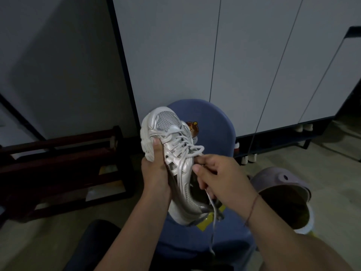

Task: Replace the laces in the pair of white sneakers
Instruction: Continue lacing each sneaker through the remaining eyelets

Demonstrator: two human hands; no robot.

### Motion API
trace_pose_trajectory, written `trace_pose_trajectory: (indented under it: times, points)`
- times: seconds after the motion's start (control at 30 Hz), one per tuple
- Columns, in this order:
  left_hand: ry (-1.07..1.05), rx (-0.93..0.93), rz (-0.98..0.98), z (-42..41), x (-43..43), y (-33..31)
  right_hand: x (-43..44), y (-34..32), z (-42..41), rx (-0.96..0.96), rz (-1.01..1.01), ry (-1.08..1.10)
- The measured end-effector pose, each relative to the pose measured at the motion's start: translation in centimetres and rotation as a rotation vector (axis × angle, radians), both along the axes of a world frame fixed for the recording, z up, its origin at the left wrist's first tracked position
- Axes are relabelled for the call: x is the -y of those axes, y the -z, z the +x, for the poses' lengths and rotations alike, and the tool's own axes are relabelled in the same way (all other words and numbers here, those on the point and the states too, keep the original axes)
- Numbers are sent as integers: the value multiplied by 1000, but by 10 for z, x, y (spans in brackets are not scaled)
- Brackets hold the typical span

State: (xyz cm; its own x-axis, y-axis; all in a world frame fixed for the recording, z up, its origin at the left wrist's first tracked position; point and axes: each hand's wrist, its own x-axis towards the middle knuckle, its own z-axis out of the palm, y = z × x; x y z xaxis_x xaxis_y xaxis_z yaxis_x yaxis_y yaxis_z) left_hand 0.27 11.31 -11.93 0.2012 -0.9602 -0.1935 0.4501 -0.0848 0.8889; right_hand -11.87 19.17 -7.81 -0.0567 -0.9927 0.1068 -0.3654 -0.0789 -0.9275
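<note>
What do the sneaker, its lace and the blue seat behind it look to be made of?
The sneaker looks like synthetic leather with a slight sheen, with open mesh panels at the toe and side. The lace seems a woven textile cord, matte, limp where it hangs. The seat is probably moulded plastic: smooth, evenly blue, with rounded edges.

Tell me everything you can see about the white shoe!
The white sneaker has a mesh toe, shiny silvery-white panels, grey side stripes and a chunky ridged sole. It is laced with a pale lace, one end dangling below. It is held up, toe pointing away, over a blue chair. The left hand grips its sole side, thumb on the upper; the right hand pinches the lace near the shoe's opening.
</note>
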Motion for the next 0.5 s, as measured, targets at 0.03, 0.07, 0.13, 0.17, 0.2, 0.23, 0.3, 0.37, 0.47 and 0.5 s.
trace_pose_trajectory:
  times: [0.03, 0.07, 0.13, 0.17, 0.2, 0.23, 0.3, 0.37, 0.47, 0.5]
  points:
    - [-2, -5, 0, 0, -1, 0, 1, -1, -1, 74, 38, -16]
    - [-1, -11, -7, -1, -2, -1, 1, -2, -3, 143, 68, -26]
    - [8, -20, -28, -2, -3, -2, 2, -3, -5, 257, 104, -33]
    - [10, -25, -33, -3, -3, -3, 2, -2, -6, 299, 113, -37]
    - [11, -30, -36, -3, -3, -4, 2, -2, -7, 329, 120, -46]
    - [13, -38, -37, -3, -3, -5, 2, -2, -7, 350, 123, -64]
    - [22, -52, -27, -2, -3, -5, 1, -4, -9, 399, 121, -124]
    - [23, -67, -4, -1, -2, -8, 0, -7, -14, 465, 115, -202]
    - [0, -100, 72, 4, 3, -12, -3, -13, -25, 591, 112, -317]
    - [-7, -112, 83, 7, 4, -13, -5, -15, -29, 617, 112, -365]
